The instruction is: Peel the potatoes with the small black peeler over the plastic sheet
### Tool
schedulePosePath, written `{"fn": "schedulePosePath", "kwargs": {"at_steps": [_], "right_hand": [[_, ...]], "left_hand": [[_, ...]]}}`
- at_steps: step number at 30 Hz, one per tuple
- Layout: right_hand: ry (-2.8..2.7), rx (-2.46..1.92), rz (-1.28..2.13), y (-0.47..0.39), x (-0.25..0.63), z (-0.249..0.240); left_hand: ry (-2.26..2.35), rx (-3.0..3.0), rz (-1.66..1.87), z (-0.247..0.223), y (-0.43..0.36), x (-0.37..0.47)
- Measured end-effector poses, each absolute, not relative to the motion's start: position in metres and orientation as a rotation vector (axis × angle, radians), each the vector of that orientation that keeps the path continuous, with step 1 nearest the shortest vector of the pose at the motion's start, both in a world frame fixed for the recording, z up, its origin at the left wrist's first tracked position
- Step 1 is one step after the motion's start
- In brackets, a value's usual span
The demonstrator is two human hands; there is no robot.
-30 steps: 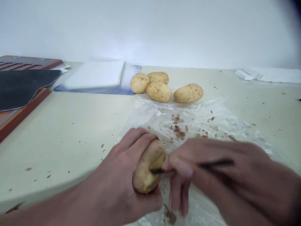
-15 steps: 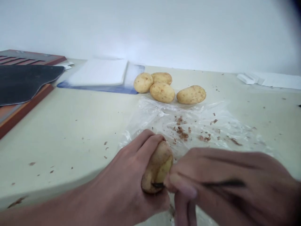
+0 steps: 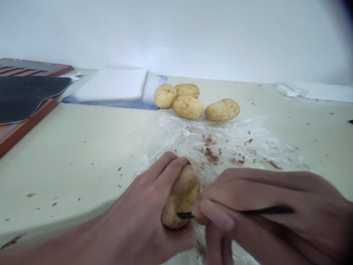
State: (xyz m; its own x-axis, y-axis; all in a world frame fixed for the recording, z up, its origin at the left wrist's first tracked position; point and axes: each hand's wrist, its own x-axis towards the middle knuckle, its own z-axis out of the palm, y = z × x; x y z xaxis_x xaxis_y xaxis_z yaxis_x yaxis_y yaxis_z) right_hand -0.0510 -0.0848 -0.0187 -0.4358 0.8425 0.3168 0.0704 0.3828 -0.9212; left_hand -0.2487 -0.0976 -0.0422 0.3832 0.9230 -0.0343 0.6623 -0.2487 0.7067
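My left hand (image 3: 149,217) grips a brown-skinned potato (image 3: 180,197) low in the middle of the view, just above a clear plastic sheet (image 3: 228,145). My right hand (image 3: 264,213) holds a thin dark peeler (image 3: 264,211), its tip resting against the near side of that potato. Part of the potato's right side shows pale yellow flesh. Brown peel scraps (image 3: 211,154) lie scattered on the plastic. Several unpeeled potatoes (image 3: 190,101) sit together on the table beyond the plastic.
The table (image 3: 82,147) is pale, with peel flecks on it. A white board on a blue mat (image 3: 113,86) lies at the back left. A reddish-brown wooden frame with a dark sheet (image 3: 24,95) sits at the far left. White paper (image 3: 317,90) lies at the back right.
Both hands and the potato have stayed low in the view with small shifts. The peeler tip has slid down the potato's near side.
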Motion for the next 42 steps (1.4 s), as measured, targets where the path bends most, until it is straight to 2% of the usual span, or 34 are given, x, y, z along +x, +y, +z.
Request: {"fn": "schedulePosePath", "kwargs": {"at_steps": [5, 9, 14, 17, 21, 25, 29, 32, 37, 40, 42], "right_hand": [[-1.670, -0.855, 1.104, -0.086, -0.048, -0.021], [-1.779, -0.764, 1.136, -0.087, -0.048, -0.021], [-1.550, -0.821, 1.143, -0.086, -0.046, -0.025], [-1.643, -0.789, 1.211, -0.086, -0.045, -0.029], [-1.576, -0.820, 1.087, -0.084, -0.044, -0.029], [-1.735, -0.784, 1.192, -0.085, -0.044, -0.023], [-1.566, -0.846, 1.161, -0.083, -0.043, -0.021], [-1.663, -0.786, 1.268, -0.083, -0.043, -0.024], [-1.525, -0.821, 1.145, -0.083, -0.048, -0.025], [-1.696, -0.803, 1.246, -0.083, -0.049, -0.021], [-1.699, -0.794, 1.197, -0.083, -0.048, -0.019]], "left_hand": [[1.373, 2.045, 0.517, -0.045, -0.096, -0.249], [1.355, 2.042, 0.527, -0.045, -0.095, -0.249], [1.383, 2.070, 0.522, -0.045, -0.097, -0.251], [1.353, 2.056, 0.522, -0.045, -0.097, -0.252], [1.379, 2.114, 0.517, -0.045, -0.097, -0.253], [1.365, 2.131, 0.531, -0.046, -0.097, -0.254], [1.398, 2.148, 0.524, -0.047, -0.097, -0.254], [1.380, 2.132, 0.536, -0.047, -0.097, -0.253], [1.397, 2.126, 0.529, -0.044, -0.096, -0.253], [1.388, 2.118, 0.544, -0.044, -0.096, -0.253], [1.386, 2.112, 0.540, -0.045, -0.096, -0.253]]}}
